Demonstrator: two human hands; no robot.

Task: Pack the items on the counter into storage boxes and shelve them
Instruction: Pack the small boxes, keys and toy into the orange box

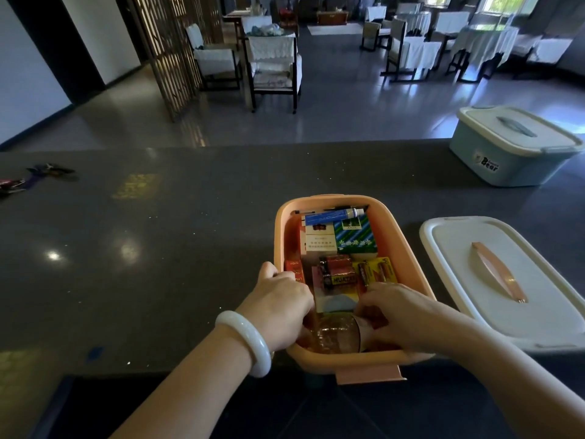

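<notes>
An open orange storage box stands on the dark counter in front of me. Inside lie a white-and-red carton, a green patterned box, a blue tube, dark batteries and a yellow battery pack. At its near end sits a roll of clear tape. My left hand, with a white bangle on the wrist, reaches over the box's left rim, fingers curled inside. My right hand grips the tape roll from the right.
The box's white lid with an orange handle lies flat to the right. A closed pale-blue storage box stands at the counter's far right. Keys and small items lie at the far left. Chairs and tables fill the room beyond.
</notes>
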